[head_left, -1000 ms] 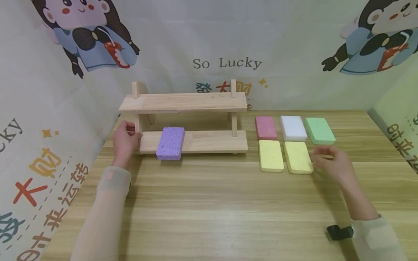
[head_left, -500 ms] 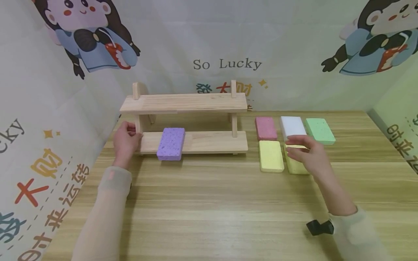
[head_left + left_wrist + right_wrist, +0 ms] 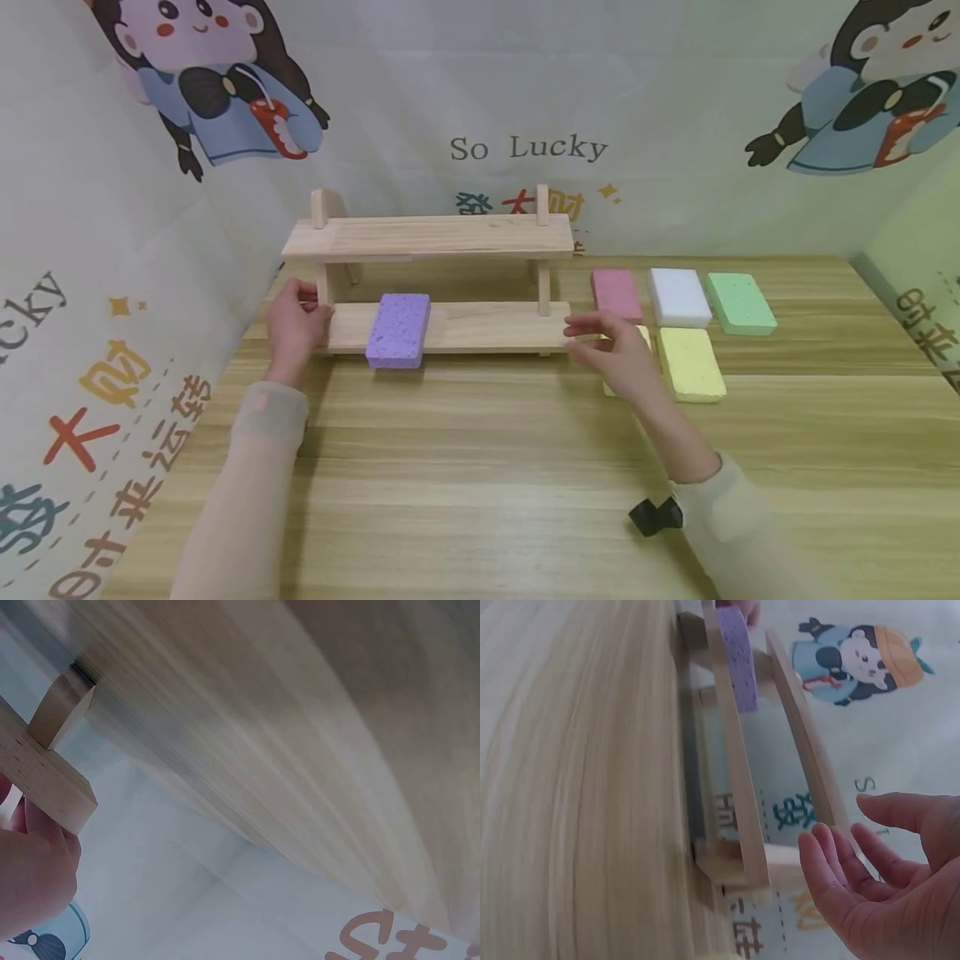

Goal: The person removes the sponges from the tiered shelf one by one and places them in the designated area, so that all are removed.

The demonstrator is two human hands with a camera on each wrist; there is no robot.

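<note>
A two-tier wooden shelf rack (image 3: 427, 237) stands toward the back of the table. My left hand (image 3: 292, 329) grips its left end at the lower board, thumb in front; the left wrist view has that hand (image 3: 34, 874) at the wood's end. A purple sponge (image 3: 398, 331) lies on the lower board's left half and juts past its front edge. At the board's right end is my right hand (image 3: 618, 354), fingers loosely bent, holding nothing. It partly covers a yellow sponge (image 3: 644, 335). In the right wrist view this hand (image 3: 889, 892) has thumb and fingers spread apart.
Right of the rack, a pink sponge (image 3: 617, 295), a white sponge (image 3: 678, 297) and a green sponge (image 3: 742, 303) form the back row. A second yellow sponge (image 3: 692, 364) lies before the white one. A printed cloth (image 3: 525, 100) hangs behind the wooden table (image 3: 480, 467).
My right hand has moved left, from beside the right yellow sponge, over both yellow sponges, to the rack's right end. My left hand keeps its grip on the left end.
</note>
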